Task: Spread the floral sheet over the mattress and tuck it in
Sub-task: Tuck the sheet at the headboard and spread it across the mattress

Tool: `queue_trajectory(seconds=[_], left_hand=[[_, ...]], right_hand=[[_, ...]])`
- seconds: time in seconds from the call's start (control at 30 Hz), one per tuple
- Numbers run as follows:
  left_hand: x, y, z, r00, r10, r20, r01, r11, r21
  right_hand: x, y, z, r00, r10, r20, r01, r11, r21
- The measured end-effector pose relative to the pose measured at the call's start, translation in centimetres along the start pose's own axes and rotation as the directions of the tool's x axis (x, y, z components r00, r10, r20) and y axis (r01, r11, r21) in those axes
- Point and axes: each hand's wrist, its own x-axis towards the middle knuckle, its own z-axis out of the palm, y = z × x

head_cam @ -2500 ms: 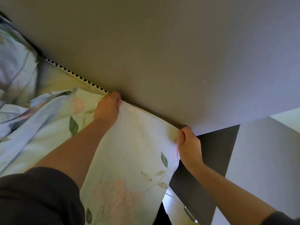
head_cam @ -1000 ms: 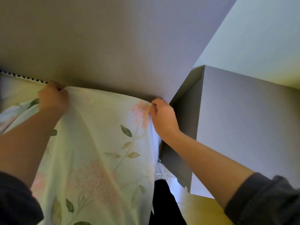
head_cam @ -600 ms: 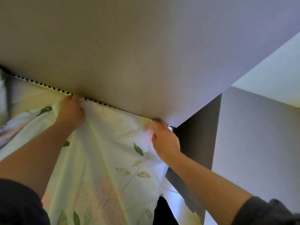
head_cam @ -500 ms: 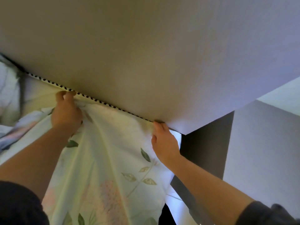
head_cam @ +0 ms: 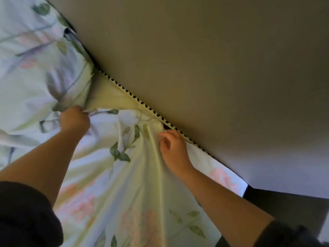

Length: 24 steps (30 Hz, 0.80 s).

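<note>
The floral sheet [head_cam: 135, 189], pale with green leaves and pink blooms, lies rumpled over the mattress and fans out in folds from the wall side. The mattress edge [head_cam: 140, 102] shows as black-and-white striped piping along the wall. My left hand [head_cam: 74, 119] grips a bunched fold of the sheet, left of centre. Beside the piping, my right hand [head_cam: 173, 148] rests on the sheet with its fingers loosely curled at a gathered point of cloth.
A plain wall [head_cam: 213, 59] runs diagonally right against the mattress edge. More floral bedding [head_cam: 30, 50] is piled at the upper left. A dark piece of furniture [head_cam: 284, 209] stands at the lower right by the mattress corner.
The view has swung left along the wall. My left hand moved away from the piping and bunched the sheet. My right hand shifted left from the mattress corner, fingers loosened.
</note>
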Motion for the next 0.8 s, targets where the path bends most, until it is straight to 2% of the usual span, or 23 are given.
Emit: queue_trajectory(seconds=[0.13, 0.2, 0.27, 0.33, 0.4, 0.47, 0.53, 0.6, 0.67, 0.73, 0.8], left_hand=[[3.1, 1.8, -5.5, 0.959, -0.123, -0.255, 0.057, 0.966, -0.252], [4.8, 1.9, -7.5, 0.931, -0.193, -0.309, 0.074, 0.931, -0.358], [5.9, 2.0, -7.4, 0.963, -0.127, -0.238, 0.031, 0.929, -0.368], [5.8, 2.2, -5.5, 0.996, 0.078, -0.053, -0.090, 0.952, -0.293], [4.6, 2.0, -3.3, 0.967, 0.233, 0.102, -0.212, 0.960, -0.181], [2.9, 1.6, -2.3, 0.953, 0.242, 0.182, -0.228, 0.969, -0.095], [1.7, 1.0, -2.2, 0.940, 0.268, 0.211, -0.270, 0.963, -0.021], [1.2, 0.2, -2.9, 0.924, 0.303, 0.233, -0.327, 0.942, 0.070], [1.0, -0.4, -4.2, 0.924, 0.329, 0.195, -0.352, 0.931, 0.097], [0.5, -0.2, -4.8, 0.930, 0.352, 0.106, -0.361, 0.929, 0.079], [-0.1, 1.0, -5.6, 0.953, 0.299, 0.053, -0.301, 0.953, 0.026]], right_hand=[[3.5, -2.7, 0.8, 0.996, -0.065, -0.069, 0.068, 0.997, 0.044], [4.6, -4.2, 1.2, 0.988, -0.137, -0.066, 0.139, 0.990, 0.037], [5.4, -4.9, 1.7, 0.983, -0.185, -0.006, 0.185, 0.983, 0.007], [5.9, -4.4, 2.4, 0.975, -0.196, 0.102, 0.205, 0.975, -0.090], [6.0, -3.3, 3.3, 0.959, -0.191, 0.207, 0.244, 0.932, -0.267], [5.7, -2.5, 4.0, 0.936, -0.201, 0.289, 0.320, 0.828, -0.460], [5.5, -2.4, 4.3, 0.923, -0.171, 0.343, 0.351, 0.739, -0.576], [5.4, -3.1, 4.3, 0.921, -0.107, 0.374, 0.337, 0.699, -0.631], [5.5, -4.3, 4.3, 0.914, -0.023, 0.404, 0.316, 0.667, -0.675], [5.7, -5.3, 4.2, 0.905, 0.058, 0.421, 0.278, 0.667, -0.691], [5.9, -6.5, 4.3, 0.921, 0.063, 0.384, 0.221, 0.729, -0.648]])
